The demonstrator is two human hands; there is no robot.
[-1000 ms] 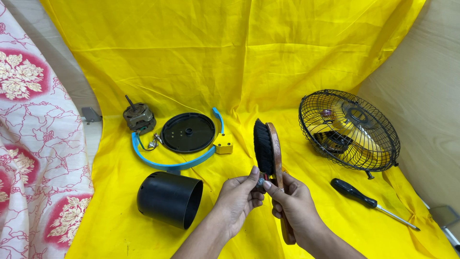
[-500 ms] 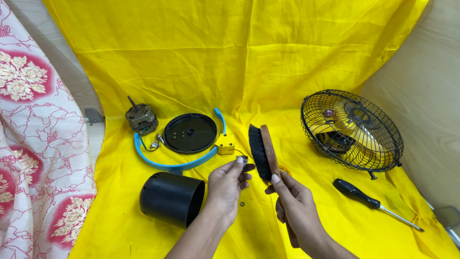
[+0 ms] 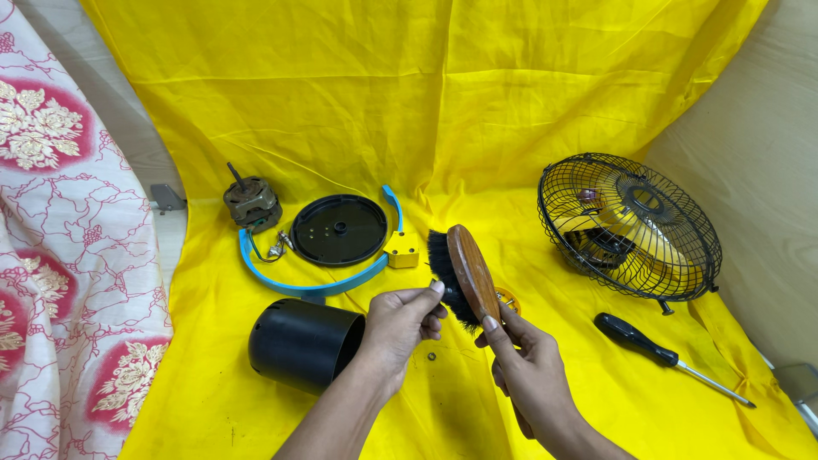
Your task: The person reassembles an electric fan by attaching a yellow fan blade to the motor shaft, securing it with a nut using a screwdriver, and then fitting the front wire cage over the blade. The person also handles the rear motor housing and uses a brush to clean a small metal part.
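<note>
My right hand (image 3: 524, 366) grips the handle of a wooden brush (image 3: 471, 271) with black bristles, its head tilted up and left. My left hand (image 3: 399, 324) pinches a small dark part against the bristles; the part is mostly hidden by my fingertips. Both hands hover over the yellow cloth (image 3: 409, 111). A tiny washer (image 3: 431, 357) lies on the cloth just below my left hand. An orange round piece (image 3: 509, 299) peeks out behind the brush.
A black cylinder housing (image 3: 302, 345) lies at lower left. Behind it are a blue curved bracket (image 3: 294, 290), a black round plate (image 3: 338, 230), a yellow switch box (image 3: 401, 250) and a motor (image 3: 250, 203). A caged fan (image 3: 629, 226) and screwdriver (image 3: 648, 347) sit right. Patterned fabric (image 3: 60, 255) hangs left.
The brush head has tilted over, so its wooden back now faces me. My left hand has moved with the small part from beside the handle up to the bristles.
</note>
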